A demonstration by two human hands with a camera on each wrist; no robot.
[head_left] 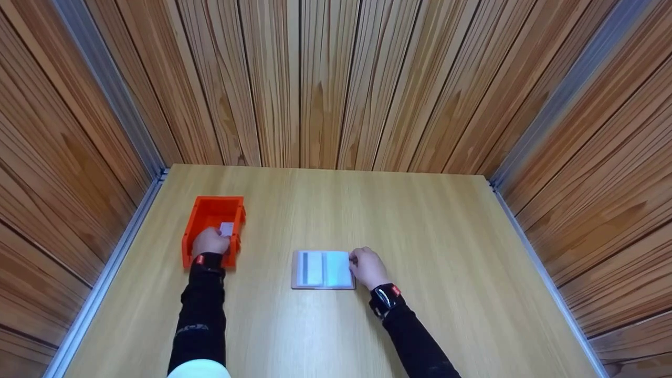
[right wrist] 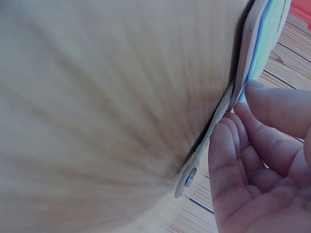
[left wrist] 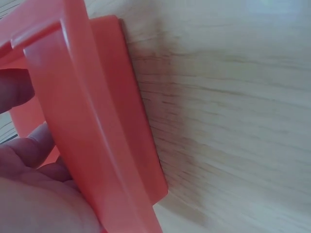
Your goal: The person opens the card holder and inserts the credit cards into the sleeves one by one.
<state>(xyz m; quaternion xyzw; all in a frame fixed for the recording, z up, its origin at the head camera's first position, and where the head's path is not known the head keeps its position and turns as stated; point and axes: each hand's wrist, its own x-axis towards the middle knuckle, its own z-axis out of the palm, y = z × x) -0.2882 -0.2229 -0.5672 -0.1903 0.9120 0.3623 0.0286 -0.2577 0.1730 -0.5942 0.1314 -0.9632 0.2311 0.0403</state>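
At the middle of the table an open card holder (head_left: 324,270) lies flat, with shiny clear sleeves and a brownish cover edge. My right hand (head_left: 368,268) pinches its right edge; in the right wrist view the thumb (right wrist: 272,104) is on the sleeve side, the other fingers curled by the cover. A strap with a metal snap (right wrist: 191,177) sticks out below them. My left hand (head_left: 211,242) reaches into an orange bin (head_left: 190,239), beside a small whitish card (head_left: 226,229). The bin's wall partly hides its fingers in the left wrist view, so I cannot tell whether they grip the card.
The bin stands on the left part of a light wooden table (head_left: 430,226). Wood-panelled walls (head_left: 325,84) rise at the back and both sides, with metal rails (head_left: 546,275) along the table's side edges. A pale round object (head_left: 199,369) overlaps the left sleeve at the bottom.
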